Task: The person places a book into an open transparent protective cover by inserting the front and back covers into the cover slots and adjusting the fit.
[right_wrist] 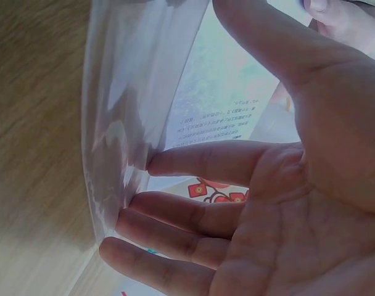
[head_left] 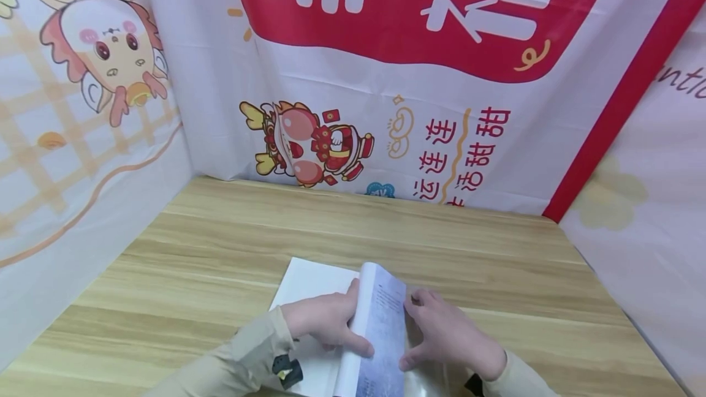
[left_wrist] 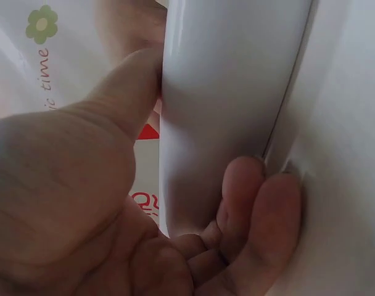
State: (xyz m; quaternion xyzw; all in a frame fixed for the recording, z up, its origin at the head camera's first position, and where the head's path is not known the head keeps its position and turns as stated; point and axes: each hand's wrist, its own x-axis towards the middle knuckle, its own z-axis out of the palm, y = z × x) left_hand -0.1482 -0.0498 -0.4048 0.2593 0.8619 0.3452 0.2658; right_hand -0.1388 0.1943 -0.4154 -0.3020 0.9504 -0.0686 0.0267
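A book with a white inner page (head_left: 309,280) lies at the front of the table, with a bluish-purple printed sheet (head_left: 386,323) standing up and curving over along its right side. My left hand (head_left: 325,320) grips this sheet from the left, its thumb over the printed face and fingers at the white back (left_wrist: 230,92). Along the sheet's right edge runs a clear plastic film (right_wrist: 123,117). My right hand (head_left: 449,336) is at that edge; in the right wrist view its fairly straight fingers touch the film, thumb spread apart.
The wood-grain table (head_left: 331,219) extends behind and on both sides of the book. A white and red printed cloth (head_left: 353,72) hangs at the back, with further printed cloths at the left (head_left: 99,139) and right (head_left: 651,250).
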